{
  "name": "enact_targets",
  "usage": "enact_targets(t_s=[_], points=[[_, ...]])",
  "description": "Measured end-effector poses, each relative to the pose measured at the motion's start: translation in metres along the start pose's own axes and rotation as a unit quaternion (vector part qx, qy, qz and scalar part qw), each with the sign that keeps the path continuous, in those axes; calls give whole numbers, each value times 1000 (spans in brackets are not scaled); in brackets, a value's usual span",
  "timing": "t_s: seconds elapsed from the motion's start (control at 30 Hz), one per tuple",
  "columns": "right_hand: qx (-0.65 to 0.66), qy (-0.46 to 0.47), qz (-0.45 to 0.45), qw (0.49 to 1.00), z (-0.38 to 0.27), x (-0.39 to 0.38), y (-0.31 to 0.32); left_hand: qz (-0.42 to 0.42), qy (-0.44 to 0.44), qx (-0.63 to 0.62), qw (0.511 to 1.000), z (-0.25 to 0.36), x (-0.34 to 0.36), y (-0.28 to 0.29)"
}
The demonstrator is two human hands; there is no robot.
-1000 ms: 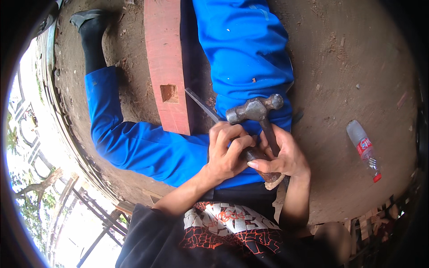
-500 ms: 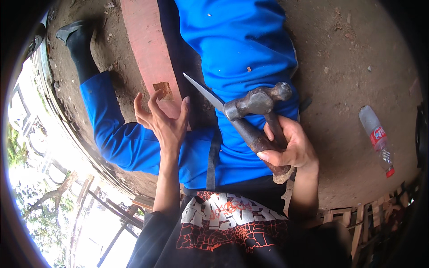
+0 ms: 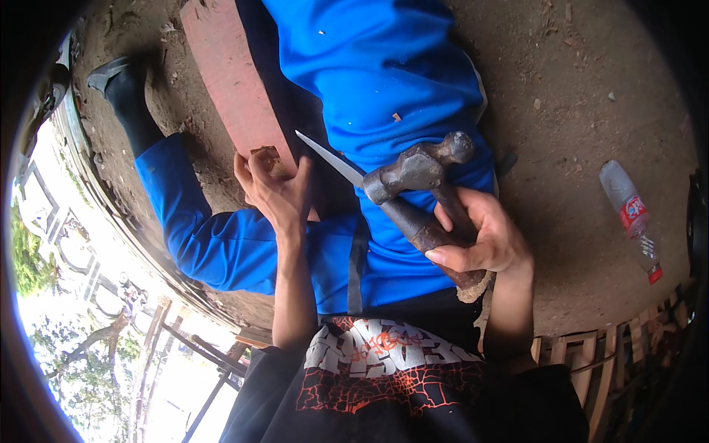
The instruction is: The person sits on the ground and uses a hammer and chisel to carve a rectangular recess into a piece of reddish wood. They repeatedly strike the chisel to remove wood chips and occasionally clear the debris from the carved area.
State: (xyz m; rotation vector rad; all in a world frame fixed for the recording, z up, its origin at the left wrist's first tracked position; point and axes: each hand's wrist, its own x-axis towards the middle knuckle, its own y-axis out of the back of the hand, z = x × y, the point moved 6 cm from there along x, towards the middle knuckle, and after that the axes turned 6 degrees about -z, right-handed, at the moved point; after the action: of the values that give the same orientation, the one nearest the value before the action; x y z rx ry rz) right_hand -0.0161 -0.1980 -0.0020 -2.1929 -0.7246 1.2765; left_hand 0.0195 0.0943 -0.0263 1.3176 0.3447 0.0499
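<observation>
Since half a second ago, the left hand [image 3: 275, 198] has come down onto the near end of the beam [image 3: 230, 85], beside its hole [image 3: 270, 153]; the right hand has barely shifted.

In the head view, the beam lies between the person's legs, reddish on top, dark along its right side, with the squared hole cut near its near end. The left hand's fingers are loosely bent and spread, thumb apart, grasping no tool. Right of the beam, the right hand [image 3: 484, 232] is closed around the hammer [image 3: 415, 171] and chisel [image 3: 405, 219] together. The hammer's head is worn grey metal; the chisel's pointed blade slants toward the beam, its brown handle frayed pale at the butt.

Blue trousers [image 3: 391, 88] flank the beam, one leg folded below its near end. Well right of it lies a clear bottle [image 3: 630, 214] with a red cap.

The left hand covers part of the hole; whether fingertips enter it, I cannot tell. The beam's far end is cut off, and the right palm hides the hammer's lower handle.
</observation>
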Motion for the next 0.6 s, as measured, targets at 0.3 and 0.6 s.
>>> enact_targets(t_s=[0.3, 0.6], points=[[30, -22, -15, 999, -2, 1, -1, 33, 40, -31, 998, 6, 4, -8], [44, -8, -6, 999, 1, -1, 0, 41, 53, -29, 997, 5, 3, -9]])
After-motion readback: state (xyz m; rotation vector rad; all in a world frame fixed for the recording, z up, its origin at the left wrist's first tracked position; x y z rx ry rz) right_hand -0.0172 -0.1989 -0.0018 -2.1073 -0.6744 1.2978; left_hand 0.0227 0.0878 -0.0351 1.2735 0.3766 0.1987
